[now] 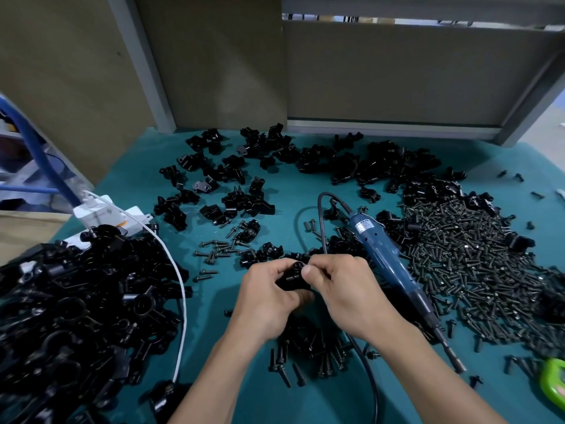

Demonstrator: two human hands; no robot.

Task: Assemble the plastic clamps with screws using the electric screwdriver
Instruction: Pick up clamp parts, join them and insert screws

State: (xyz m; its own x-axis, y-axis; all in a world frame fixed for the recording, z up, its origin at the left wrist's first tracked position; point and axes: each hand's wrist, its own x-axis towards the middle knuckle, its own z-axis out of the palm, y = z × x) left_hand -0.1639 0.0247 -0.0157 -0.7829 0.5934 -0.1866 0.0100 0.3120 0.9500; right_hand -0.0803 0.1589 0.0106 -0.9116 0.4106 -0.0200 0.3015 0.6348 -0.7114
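Observation:
Both hands meet over the middle of the teal table top [214, 313]. My left hand [269, 298] grips a black plastic clamp [292, 278] from the left and below. My right hand [342, 286] pinches the clamp's top right with thumb and forefinger; whether a screw sits between those fingers is hidden. The blue electric screwdriver [388, 258] lies on the table just right of my right hand, its bit [455, 359] pointing toward the near right, nobody holding it. A big heap of black screws [470, 261] spreads to the right.
A large pile of black clamp assemblies [76, 304] fills the left. Loose clamp parts [232, 182] lie scattered at the back. More screws [308, 356] lie under my wrists. A white cable [180, 289] and the screwdriver's black cord [321, 215] cross the table. A green object [553, 384] sits at the near right edge.

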